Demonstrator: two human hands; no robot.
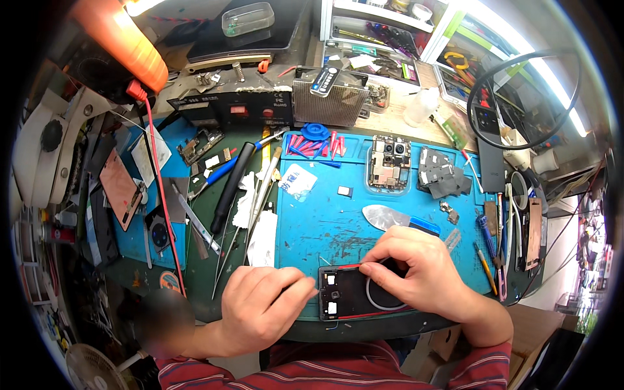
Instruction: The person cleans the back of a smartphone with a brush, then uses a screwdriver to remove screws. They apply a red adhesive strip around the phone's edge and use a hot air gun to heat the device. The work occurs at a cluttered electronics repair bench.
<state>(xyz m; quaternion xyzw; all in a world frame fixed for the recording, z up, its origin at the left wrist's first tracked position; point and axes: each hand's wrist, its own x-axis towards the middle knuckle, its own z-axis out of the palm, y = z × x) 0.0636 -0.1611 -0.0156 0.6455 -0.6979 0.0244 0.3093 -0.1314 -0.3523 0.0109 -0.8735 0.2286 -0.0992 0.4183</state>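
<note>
A black phone housing (351,296) with red edges lies at the front of the blue mat, its inner side up. White stickers and a small round opening show at its left end, and a grey ring lies toward its right. My right hand (419,270) is closed, thumb and forefinger pinching the housing's far edge; its other fingers cover part of the right side. Just left of the housing, my left hand (263,302) is closed in a pinch, and what it holds, if anything, is too small to make out. Beyond my right hand lies a flat metal pry blade (385,216).
The blue mat (312,224) bears a clear tray (389,188) with a phone circuit board, dark flat pieces (443,174) and red and blue small tubes (335,144). A black-handled screwdriver (233,185) and tweezers lie left. An orange-headed lamp (123,42) hangs upper left.
</note>
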